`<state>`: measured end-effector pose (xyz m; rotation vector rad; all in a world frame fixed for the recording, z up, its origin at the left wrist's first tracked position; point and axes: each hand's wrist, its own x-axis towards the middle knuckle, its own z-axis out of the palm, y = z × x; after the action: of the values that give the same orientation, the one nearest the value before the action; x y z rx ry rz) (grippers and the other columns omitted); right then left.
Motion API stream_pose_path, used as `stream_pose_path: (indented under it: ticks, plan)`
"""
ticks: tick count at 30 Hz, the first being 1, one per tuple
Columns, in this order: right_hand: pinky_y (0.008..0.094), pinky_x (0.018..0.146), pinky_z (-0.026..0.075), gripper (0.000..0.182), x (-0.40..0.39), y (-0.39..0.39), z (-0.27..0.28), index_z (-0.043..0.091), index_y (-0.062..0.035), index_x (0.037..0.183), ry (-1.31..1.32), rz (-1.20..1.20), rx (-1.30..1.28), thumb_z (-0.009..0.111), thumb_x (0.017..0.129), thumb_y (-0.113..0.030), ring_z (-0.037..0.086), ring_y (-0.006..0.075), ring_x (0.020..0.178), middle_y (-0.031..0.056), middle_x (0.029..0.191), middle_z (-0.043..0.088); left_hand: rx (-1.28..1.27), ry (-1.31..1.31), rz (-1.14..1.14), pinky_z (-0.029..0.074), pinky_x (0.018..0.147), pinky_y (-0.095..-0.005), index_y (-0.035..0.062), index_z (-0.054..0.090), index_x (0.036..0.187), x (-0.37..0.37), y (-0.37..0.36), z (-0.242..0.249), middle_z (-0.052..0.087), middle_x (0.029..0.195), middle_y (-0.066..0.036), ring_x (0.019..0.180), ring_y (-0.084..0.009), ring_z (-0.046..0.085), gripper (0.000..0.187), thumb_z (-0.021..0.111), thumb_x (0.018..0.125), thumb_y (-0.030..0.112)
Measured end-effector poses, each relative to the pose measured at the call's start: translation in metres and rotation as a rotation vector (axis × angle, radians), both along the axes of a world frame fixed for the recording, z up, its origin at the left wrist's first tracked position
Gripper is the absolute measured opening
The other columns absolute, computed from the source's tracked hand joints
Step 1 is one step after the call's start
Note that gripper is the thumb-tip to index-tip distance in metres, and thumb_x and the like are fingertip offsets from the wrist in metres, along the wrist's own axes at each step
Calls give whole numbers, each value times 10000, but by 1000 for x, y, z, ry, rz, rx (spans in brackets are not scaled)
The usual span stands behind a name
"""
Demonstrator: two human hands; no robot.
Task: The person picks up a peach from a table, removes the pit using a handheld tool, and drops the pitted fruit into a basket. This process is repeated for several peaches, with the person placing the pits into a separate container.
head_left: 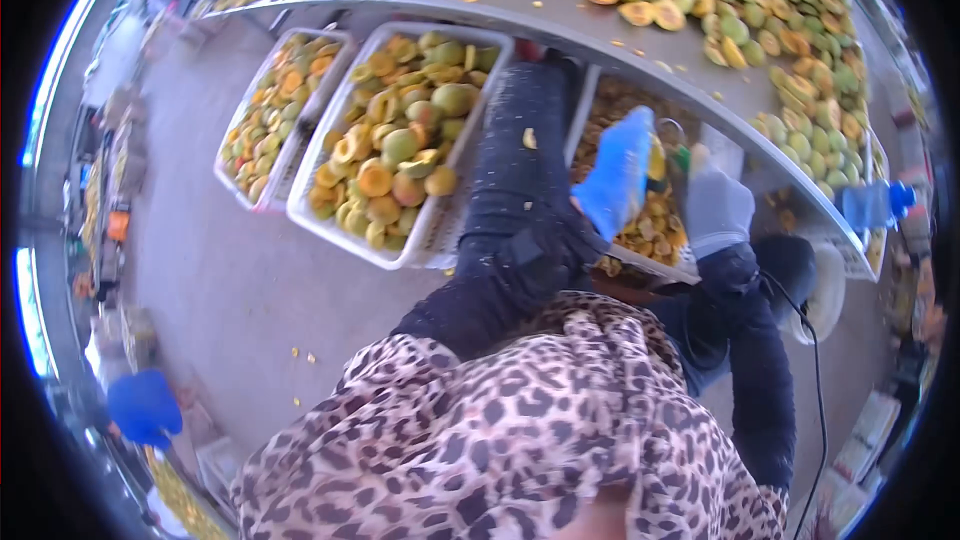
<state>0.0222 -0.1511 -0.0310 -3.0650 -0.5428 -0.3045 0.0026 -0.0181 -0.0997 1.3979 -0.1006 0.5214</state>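
My left hand [614, 175], in a blue glove, is bent over a white crate between my legs. Its fingers curl round a yellow fruit [656, 162], mostly covered by the glove and blurred. Close by on the right, my right hand [718, 208] wears a pale grey-white glove. Its fingers are closed and point towards the left hand. Something small and green shows at their tips, too blurred to name. Below both hands, the crate [655, 268] holds yellow-brown fruit pieces [655, 225].
A metal table [540, 10] carries many halved yellow-green fruits [800, 90]. Two white crates of fruit, one nearer [400, 258] and one farther [240, 202], stand on the floor at left. A blue-capped bottle [875, 205] sits by the table's right edge. A black cable [820, 390] hangs at right.
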Motion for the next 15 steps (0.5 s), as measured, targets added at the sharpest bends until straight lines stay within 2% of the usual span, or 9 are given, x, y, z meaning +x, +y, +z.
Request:
stream_pose_path:
  ticks: [3,4,6,7,8,10,11,13,15]
  plan:
    - [434,551,521,114,0,4,-12,565,-105,832,-2,89,-10,532,875,-205,668,301,597,133,624,642,-140,202,-46,505,751,-274,26,525,1185,-5,8,-25,595,950,-49,841,-140,594,314,529,946,230]
    - [437,565,524,113,-3,12,-10,571,-100,827,66,56,-42,538,870,-200,674,300,618,139,637,646,-267,91,-62,513,683,-266,56,581,1082,-6,16,-13,600,851,-24,744,-120,607,215,561,925,202]
    - [433,594,530,107,-5,26,-14,586,-90,835,189,8,-46,545,862,-185,682,294,659,131,653,654,-304,476,-334,517,577,-250,65,584,1003,-26,46,46,590,811,-23,687,-129,616,173,599,899,202]
    - [433,600,529,115,10,12,-22,591,-85,846,203,-54,-60,541,866,-187,685,297,683,129,666,659,-582,451,-72,504,512,-233,83,574,916,-30,38,47,556,746,-6,622,-119,599,146,606,890,223]
    - [434,605,528,123,25,0,-33,596,-81,858,224,-114,-63,538,870,-188,687,299,706,128,680,663,-388,467,19,488,507,-238,88,561,860,-40,45,79,531,724,2,620,-111,584,161,588,900,242]
    - [442,600,521,168,59,-25,-29,593,-78,871,229,-199,-108,555,871,-242,678,315,702,132,720,668,612,-7,228,481,722,-298,16,599,1022,-54,110,52,591,950,-91,856,-191,591,242,525,910,218]
    - [463,626,511,230,62,-31,-12,589,-78,893,189,-186,-10,541,882,-302,665,348,715,153,730,663,-56,155,390,432,525,-253,72,571,854,-48,122,50,520,711,-5,596,-96,513,158,572,907,220]
    - [483,667,498,324,80,-44,10,577,-72,936,113,-222,109,542,880,-390,650,381,756,185,762,658,580,129,899,422,633,-295,14,569,888,-49,170,58,546,777,-55,706,-142,516,235,545,924,244]
    - [467,705,497,374,127,-58,25,551,-72,991,111,-270,121,578,844,-415,642,369,839,226,869,650,510,536,868,436,737,-346,-7,565,909,-55,236,15,572,864,-93,825,-199,546,260,556,916,253]
